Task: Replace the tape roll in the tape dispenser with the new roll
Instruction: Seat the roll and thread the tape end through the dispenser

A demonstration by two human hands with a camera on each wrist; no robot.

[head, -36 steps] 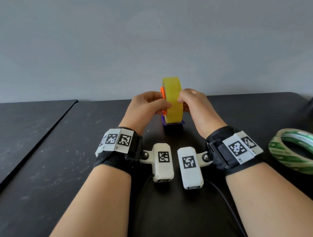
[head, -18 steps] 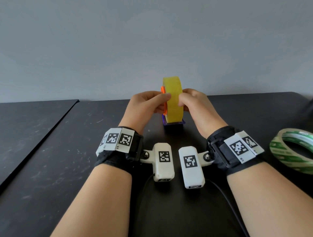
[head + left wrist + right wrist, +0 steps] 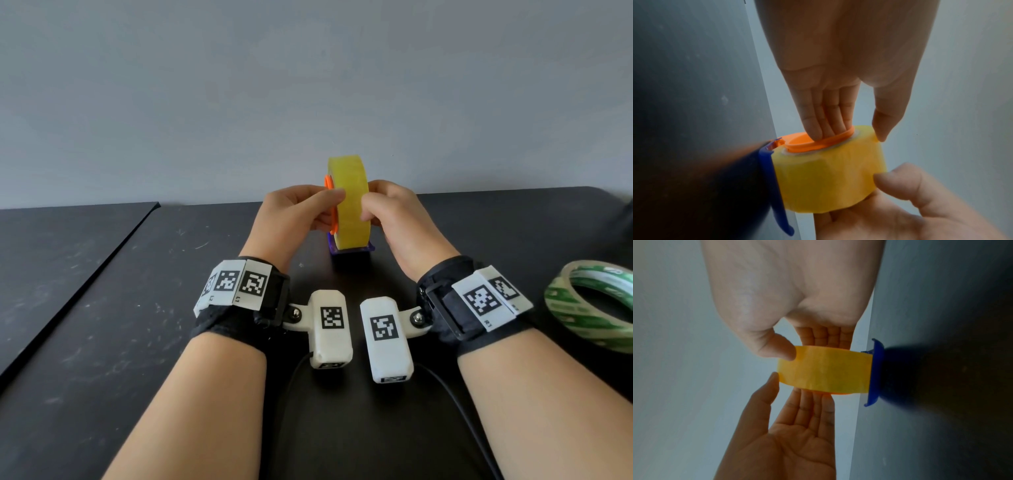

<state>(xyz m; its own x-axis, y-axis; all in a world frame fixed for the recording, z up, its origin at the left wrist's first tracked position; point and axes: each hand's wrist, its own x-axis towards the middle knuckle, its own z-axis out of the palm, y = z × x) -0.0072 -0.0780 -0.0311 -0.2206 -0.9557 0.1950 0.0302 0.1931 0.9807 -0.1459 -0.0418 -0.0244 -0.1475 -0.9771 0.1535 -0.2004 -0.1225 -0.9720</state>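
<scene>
Hands (image 3: 298, 214) (image 3: 394, 216) flank upright yellow roll (image 3: 351, 202) | left grip pinches roll and orange hub (image 3: 818, 142) | right grip pinches roll

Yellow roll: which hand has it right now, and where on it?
Both hands hold the yellow roll, still on the blue dispenser. Left hand: fingers on the orange hub, thumb on the rim. Right hand: thumb on the rim, fingers behind its far face.
</scene>
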